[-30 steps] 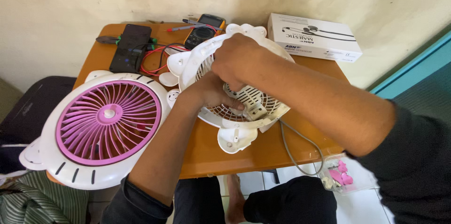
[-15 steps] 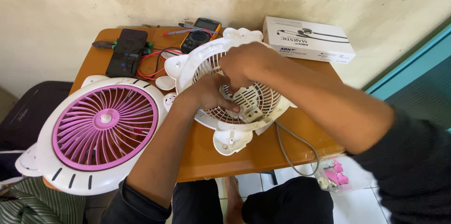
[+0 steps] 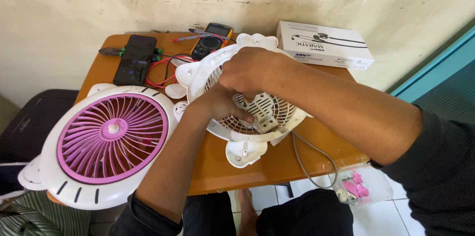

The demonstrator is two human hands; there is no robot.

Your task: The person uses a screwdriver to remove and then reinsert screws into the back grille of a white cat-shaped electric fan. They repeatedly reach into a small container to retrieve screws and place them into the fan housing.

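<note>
Both hands grasp the white fan housing [image 3: 257,112] at the middle of the orange table [image 3: 277,162], the left hand [image 3: 220,107] beneath the right hand [image 3: 250,70], with the pink fan grille [image 3: 106,139] lying just left and a multimeter [image 3: 212,40] and black phone [image 3: 135,58] behind.

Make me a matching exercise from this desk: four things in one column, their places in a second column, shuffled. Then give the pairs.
1. multimeter
2. white box
3. pink fan grille
4. black phone

a. back right of the table
b. front left, overhanging the edge
c. back middle, by the wall
d. back left, beside red wires

Pairs: 1-c, 2-a, 3-b, 4-d
</note>
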